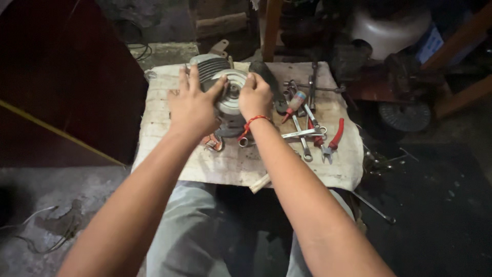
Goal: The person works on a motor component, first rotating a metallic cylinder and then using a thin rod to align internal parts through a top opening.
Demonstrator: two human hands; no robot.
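We have the finned metal engine part (pixel 225 95) lying mid-counter (pixel 246 164), its round face up. Our left hand (pixel 192 105) and right hand (pixel 254 97) clamp it from either side, equally near; wrenches (pixel 302 136) lie to the right.

bare cloth (pixel 169 149) open left of hands, wrenches (pixel 302 136) and red pliers (pixel 333 141) crowding right side
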